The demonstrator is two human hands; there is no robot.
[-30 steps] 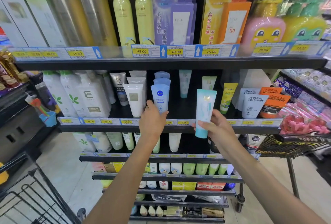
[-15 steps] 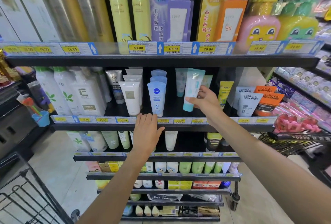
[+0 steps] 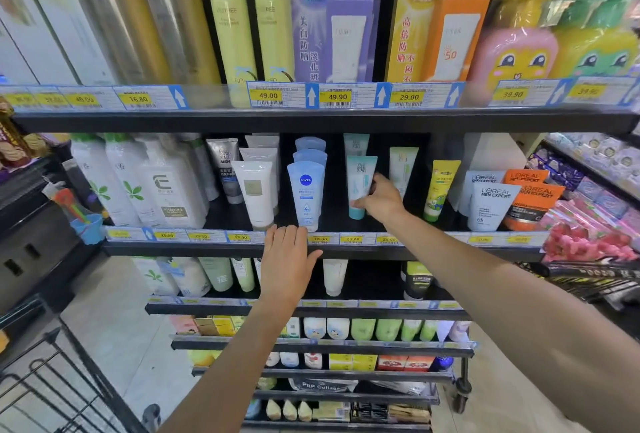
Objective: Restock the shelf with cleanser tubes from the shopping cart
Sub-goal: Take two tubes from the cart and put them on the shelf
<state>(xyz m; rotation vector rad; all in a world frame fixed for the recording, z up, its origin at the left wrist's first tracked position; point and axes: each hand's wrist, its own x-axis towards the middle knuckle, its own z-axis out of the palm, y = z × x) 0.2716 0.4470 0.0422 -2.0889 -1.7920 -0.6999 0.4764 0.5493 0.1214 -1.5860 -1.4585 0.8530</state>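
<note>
Your right hand (image 3: pixel 381 202) now carries the teal cleanser tube (image 3: pixel 360 183) deeper onto the shelf (image 3: pixel 346 252), upright, in front of a matching tube (image 3: pixel 356 144); a second ago it was at the shelf edge; your left hand (image 3: pixel 287 261) has left the Nivea tube (image 3: pixel 306 195) and lies flat against the price rail (image 3: pixel 353 239).

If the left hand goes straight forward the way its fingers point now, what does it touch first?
The left hand lies open at the shelf edge, fingers pointing up and inward. Going straight on, it would probably meet the front Nivea tube first, just above its fingertips. Depth is hard to judge here.
</note>
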